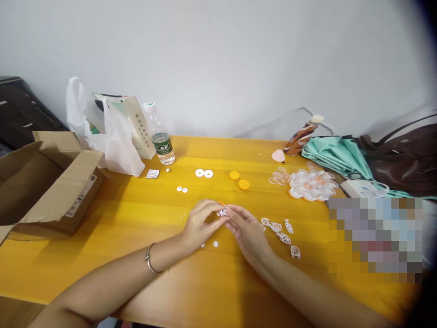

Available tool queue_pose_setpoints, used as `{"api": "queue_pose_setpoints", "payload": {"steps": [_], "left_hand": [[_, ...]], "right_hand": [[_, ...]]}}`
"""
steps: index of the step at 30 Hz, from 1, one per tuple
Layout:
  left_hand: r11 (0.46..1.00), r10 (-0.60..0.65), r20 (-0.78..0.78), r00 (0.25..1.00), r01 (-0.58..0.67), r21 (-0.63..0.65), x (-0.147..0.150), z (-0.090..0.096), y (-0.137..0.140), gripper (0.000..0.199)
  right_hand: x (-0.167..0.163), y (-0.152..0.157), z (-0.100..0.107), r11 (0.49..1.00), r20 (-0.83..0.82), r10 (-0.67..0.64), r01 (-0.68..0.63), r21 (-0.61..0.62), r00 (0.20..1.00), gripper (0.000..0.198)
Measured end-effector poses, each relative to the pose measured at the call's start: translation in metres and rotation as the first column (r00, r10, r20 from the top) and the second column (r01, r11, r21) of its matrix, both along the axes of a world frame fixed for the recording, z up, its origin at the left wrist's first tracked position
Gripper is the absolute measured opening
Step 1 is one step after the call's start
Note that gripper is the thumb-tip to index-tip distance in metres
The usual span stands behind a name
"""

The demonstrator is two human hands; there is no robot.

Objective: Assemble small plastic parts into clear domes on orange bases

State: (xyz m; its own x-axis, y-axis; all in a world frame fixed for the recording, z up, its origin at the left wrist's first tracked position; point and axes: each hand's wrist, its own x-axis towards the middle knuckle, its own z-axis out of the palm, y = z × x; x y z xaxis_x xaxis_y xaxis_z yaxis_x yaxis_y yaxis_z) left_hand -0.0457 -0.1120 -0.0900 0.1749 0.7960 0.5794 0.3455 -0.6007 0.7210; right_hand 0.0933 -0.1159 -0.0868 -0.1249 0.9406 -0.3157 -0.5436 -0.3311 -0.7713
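Observation:
My left hand (201, 222) and my right hand (246, 230) meet above the middle of the table, both closed on a small white openwork plastic part (222, 212). A bit of orange shows just behind that part; I cannot tell whether it is joined to it. To the right of my right hand lie several white openwork plastic pieces (276, 227). Beyond my hands are two orange discs (243, 184) and two white rings (208, 174). A pair of small white discs (185, 190) lies to the left, and another small white disc (215, 244) sits below my hands.
On the left stand an open cardboard box (82, 200), a white plastic bag (118, 141) and a water bottle (163, 141). At the right are a cluster of clear-and-orange round cases (312, 184), a drink bottle (302, 135), a folded green umbrella (337, 155) and a brown bag (403, 157).

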Motion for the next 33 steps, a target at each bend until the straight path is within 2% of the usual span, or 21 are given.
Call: {"api": "queue_pose_setpoints", "payload": {"steps": [8,14,20,27,33], "left_hand": [[0.996,0.013,-0.093,0.996,-0.004,0.089,-0.0051,-0.0048,0.0074,0.021],[0.996,-0.008,-0.134,0.991,0.02,0.091,-0.0037,-0.0061,0.0078,0.032],[0.999,-0.021,-0.089,0.996,0.024,0.032,-0.0039,-0.0062,0.0061,0.027],[0.991,0.061,-0.152,0.987,-0.041,0.128,-0.0063,-0.0074,0.0084,0.03],[0.989,0.072,-0.17,0.983,-0.049,0.137,-0.0064,-0.0042,0.0083,0.029]], "right_hand": [[0.0023,0.0015,-0.003,0.999,-0.026,-0.011,0.01,-0.037,1.0,0.023],[0.0024,0.0028,-0.006,0.999,-0.036,-0.025,0.025,-0.026,0.999,0.021],[0.0016,0.0032,-0.001,0.998,-0.058,-0.037,0.033,-0.057,0.998,0.016],[0.0029,0.0049,-0.0001,0.996,-0.072,-0.038,0.032,-0.081,0.997,0.018],[0.0042,0.0059,-0.001,0.999,-0.049,-0.034,0.033,-0.025,0.998,0.018]]}}
